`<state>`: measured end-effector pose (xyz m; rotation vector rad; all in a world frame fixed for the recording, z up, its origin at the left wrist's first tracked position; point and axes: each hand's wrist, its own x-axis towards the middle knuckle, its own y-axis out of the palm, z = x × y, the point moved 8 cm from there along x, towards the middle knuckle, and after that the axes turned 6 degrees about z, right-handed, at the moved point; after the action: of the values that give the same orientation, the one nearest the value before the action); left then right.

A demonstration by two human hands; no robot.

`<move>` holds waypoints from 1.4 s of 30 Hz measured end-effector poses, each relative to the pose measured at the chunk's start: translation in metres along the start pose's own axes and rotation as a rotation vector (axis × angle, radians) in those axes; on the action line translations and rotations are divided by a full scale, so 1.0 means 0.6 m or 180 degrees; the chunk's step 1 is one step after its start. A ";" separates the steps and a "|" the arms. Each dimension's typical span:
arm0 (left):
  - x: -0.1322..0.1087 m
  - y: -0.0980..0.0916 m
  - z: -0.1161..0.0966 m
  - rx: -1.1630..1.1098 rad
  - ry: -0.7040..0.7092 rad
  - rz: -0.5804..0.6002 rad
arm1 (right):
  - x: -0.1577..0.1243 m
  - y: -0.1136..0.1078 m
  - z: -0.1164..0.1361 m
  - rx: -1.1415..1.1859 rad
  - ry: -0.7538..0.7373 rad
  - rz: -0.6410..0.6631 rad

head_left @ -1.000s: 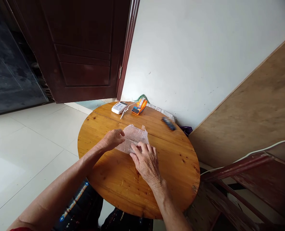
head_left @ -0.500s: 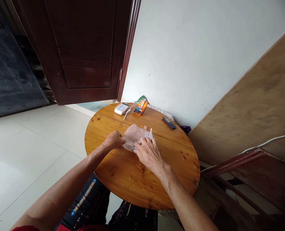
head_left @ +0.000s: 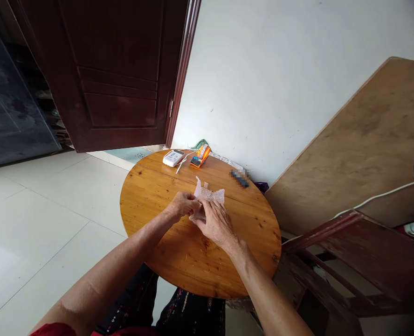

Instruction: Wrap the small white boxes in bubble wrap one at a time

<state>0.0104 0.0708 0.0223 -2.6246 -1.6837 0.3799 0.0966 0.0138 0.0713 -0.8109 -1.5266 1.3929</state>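
Head view: a crumpled, translucent bubble-wrap sheet (head_left: 212, 194) lies on the round, varnished wooden desk (head_left: 147, 196). Left hand (head_left: 183, 205): fingers clamped on the wrap's left side. Right hand (head_left: 217, 223): fingers laid over its near right part; whether they grip cannot be told. Beyond the wrap: an orange plastic tape dispenser (head_left: 200, 157) and, farther left, a white box-shaped device (head_left: 173, 158).

Right hand (head_left: 218, 225) on bubble wrap (head_left: 213, 194)
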 end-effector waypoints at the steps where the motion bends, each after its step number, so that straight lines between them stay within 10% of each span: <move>1: 0.001 0.004 -0.003 0.0045 0.0037 0.0067 | -0.005 -0.001 -0.002 0.0164 0.0007 -0.0017; 7: -0.003 0.016 -0.019 0.0699 0.0277 0.0450 | -0.044 -0.003 -0.038 0.1191 0.0200 -0.0218; 17: -0.031 0.032 -0.054 0.2361 0.0860 0.0076 | -0.139 0.068 -0.196 0.2422 0.2245 -0.0361; 25: -0.030 0.048 -0.049 0.3048 0.1811 -0.0138 | -0.098 0.084 -0.194 0.2633 0.2617 -0.0361; 42: -0.028 0.061 -0.057 0.3297 0.1793 0.0230 | -0.060 0.080 -0.135 0.4121 0.2489 -0.0870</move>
<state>0.0435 0.0446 0.0541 -1.7644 -0.8479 0.3325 0.1801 0.0214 0.0153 -0.2091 0.0066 1.2748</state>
